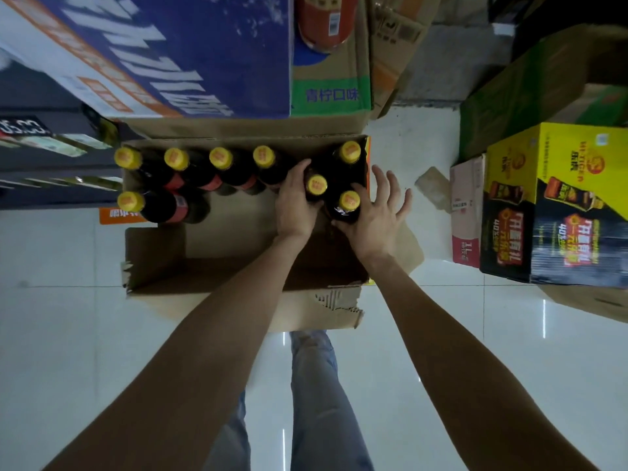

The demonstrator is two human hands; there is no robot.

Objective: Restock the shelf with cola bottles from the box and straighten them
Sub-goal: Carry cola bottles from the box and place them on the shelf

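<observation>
- Open cardboard box (217,246) on floor; 8 yellow-capped cola bottles (221,164) upright inside
- Left hand (295,202) grips 1 bottle (316,186); right hand (375,212) touches next bottle (349,205), fingers splayed
- Risk: loose right-hand contact; bottle may slip or topple neighbours
- Legible: "1L" on pink carton (467,212); green carton (331,93) reads "青柠口味"

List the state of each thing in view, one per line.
Box: open on the floor, flaps torn, part full.
Bottles: eight upright in the box, yellow caps on.
Left hand: curled round a bottle.
Right hand: fingers spread, thumb side against another bottle.
Yellow carton: shut, on the floor.
</observation>
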